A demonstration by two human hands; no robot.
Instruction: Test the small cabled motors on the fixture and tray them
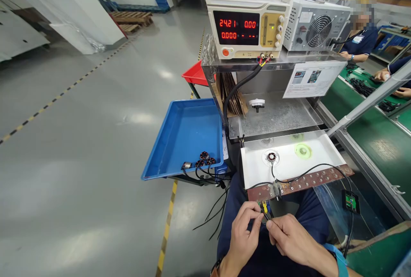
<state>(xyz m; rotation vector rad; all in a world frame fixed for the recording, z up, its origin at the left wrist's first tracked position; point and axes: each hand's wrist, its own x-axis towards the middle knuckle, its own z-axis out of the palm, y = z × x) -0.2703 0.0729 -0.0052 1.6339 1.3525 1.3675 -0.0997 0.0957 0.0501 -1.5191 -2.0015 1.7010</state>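
Just below the brown perforated strip [305, 181] of the white board, my left hand [244, 230] pinches a thin black cable [266, 215] between thumb and fingertips. My right hand [290, 235] grips the same cable close beside it. The fingers partly hide the cable's end. Right above the fingertips sit small green, yellow and blue connectors [265, 207] under the strip's front edge. A small round motor [271, 157] lies on the white board [253, 168], its black lead [302, 176] running across the strip to the right.
A power supply [247, 24] with red digits stands on the metal shelf, beside a grey fan unit [317, 26]. At left, a blue tray [186, 140] holds several motors [204, 159] with cables hanging over its edge. A small green circuit board [350, 202] lies right. Co-workers sit far right.
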